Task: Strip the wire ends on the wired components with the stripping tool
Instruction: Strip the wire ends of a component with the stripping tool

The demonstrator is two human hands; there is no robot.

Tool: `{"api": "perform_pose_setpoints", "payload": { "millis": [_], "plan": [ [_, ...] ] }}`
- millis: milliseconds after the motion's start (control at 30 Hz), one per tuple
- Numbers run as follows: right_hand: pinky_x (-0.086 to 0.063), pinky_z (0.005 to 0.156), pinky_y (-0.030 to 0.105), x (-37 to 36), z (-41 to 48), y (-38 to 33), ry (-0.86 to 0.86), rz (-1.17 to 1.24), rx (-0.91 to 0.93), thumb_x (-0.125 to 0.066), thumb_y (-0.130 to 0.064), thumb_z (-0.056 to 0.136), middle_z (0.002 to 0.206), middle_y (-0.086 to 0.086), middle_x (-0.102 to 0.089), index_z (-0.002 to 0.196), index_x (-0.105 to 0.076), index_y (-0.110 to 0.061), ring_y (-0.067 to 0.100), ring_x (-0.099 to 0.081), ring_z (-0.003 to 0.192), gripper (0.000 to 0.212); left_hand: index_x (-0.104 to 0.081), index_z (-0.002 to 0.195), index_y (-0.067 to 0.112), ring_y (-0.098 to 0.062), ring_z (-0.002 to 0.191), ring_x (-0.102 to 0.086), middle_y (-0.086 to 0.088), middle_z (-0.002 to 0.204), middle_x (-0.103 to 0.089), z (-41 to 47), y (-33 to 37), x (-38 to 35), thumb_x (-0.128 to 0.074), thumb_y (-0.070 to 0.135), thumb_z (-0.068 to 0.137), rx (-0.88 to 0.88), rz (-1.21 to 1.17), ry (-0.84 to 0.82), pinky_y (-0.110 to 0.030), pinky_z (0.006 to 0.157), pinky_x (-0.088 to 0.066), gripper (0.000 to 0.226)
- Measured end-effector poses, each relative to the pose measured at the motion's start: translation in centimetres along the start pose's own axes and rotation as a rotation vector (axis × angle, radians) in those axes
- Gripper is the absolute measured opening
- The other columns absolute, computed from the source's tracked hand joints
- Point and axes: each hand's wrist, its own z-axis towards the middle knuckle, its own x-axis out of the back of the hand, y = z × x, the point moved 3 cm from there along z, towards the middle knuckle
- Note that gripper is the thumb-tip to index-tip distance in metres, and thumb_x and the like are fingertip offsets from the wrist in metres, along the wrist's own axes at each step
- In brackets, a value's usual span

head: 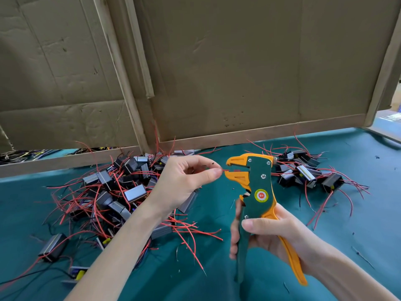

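My right hand (273, 233) grips the handles of a green and orange stripping tool (258, 192), held upright with its orange jaws pointing left. My left hand (184, 181) pinches the end of a red wire (225, 170) between thumb and forefinger, and the wire's tip sits in the tool's jaws. A grey wired component (188, 203) shows below my left hand, partly hidden by it. A large heap of grey and black wired components (121, 192) with red and black leads lies on the left of the green table.
A smaller heap of wired components (308, 172) lies behind and right of the tool. Cardboard panels in wooden frames (227, 72) stand along the back of the green table mat (358, 213). Loose red wires (191, 233) and bits of insulation are scattered on the mat.
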Motion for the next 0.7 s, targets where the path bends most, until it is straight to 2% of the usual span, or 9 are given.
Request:
{"api": "perform_pose_setpoints", "payload": {
  "millis": [167,267,400,467,567,700],
  "plan": [
    [-0.054,0.073,0.051,0.04,-0.08,-0.12,-0.019,-0.067,-0.001,-0.077,-0.015,0.076,0.079,0.026,-0.063,0.089,-0.063,-0.013,0.041,-0.063,0.071,0.019,-0.075,0.07,0.021,0.001,0.056,-0.049,0.009,0.063,-0.065,-0.05,0.0,0.13,-0.073,0.011,0.077,0.028,0.012,-0.03,-0.013,0.051,-0.038,0.013],
    [-0.054,0.071,0.049,0.15,-0.14,-0.18,-0.012,-0.101,-0.006,-0.085,-0.024,0.072,0.077,0.026,-0.064,0.089,-0.063,-0.015,0.041,-0.064,0.07,0.029,-0.074,0.071,0.02,0.001,0.055,-0.048,0.01,0.063,-0.064,-0.13,0.18,0.15,-0.073,0.018,0.073,0.026,0.019,-0.061,-0.012,0.052,-0.038,0.003],
    [-0.054,0.069,0.046,0.1,-0.19,-0.36,-0.02,-0.142,0.001,-0.085,-0.028,0.072,0.076,0.022,-0.065,0.088,-0.064,-0.017,0.04,-0.064,0.069,0.029,-0.073,0.071,0.019,-0.001,0.056,-0.046,0.01,0.062,-0.062,-0.18,0.27,0.21,-0.072,0.027,0.068,0.02,0.027,-0.081,-0.013,0.052,-0.037,0.009],
    [-0.055,0.069,0.046,0.03,-0.22,-0.46,-0.016,-0.158,-0.002,-0.085,-0.029,0.072,0.075,0.021,-0.065,0.088,-0.064,-0.017,0.039,-0.064,0.069,0.029,-0.073,0.071,0.018,0.0,0.056,-0.047,0.011,0.061,-0.063,-0.15,0.32,0.21,-0.073,0.021,0.073,0.019,0.039,-0.094,-0.013,0.053,-0.038,0.003],
    [-0.054,0.066,0.043,-0.07,-0.32,-0.46,0.015,-0.18,-0.02,-0.085,-0.028,0.072,0.071,0.021,-0.063,0.084,-0.064,-0.015,0.037,-0.063,0.064,0.027,-0.071,0.071,0.017,0.003,0.055,-0.049,0.012,0.06,-0.064,-0.08,0.21,0.31,-0.071,0.008,0.079,0.005,0.069,-0.104,-0.011,0.054,-0.04,0.012],
    [-0.053,0.053,0.038,-0.14,-0.42,0.31,0.097,-0.196,-0.043,-0.082,-0.022,0.067,0.058,0.021,-0.056,0.074,-0.059,-0.01,0.031,-0.057,0.049,0.027,-0.072,0.074,0.015,0.002,0.056,-0.051,0.012,0.062,-0.065,-0.05,0.11,0.48,-0.07,0.007,0.081,0.002,0.062,-0.145,-0.011,0.055,-0.041,0.011]
  ]
}}
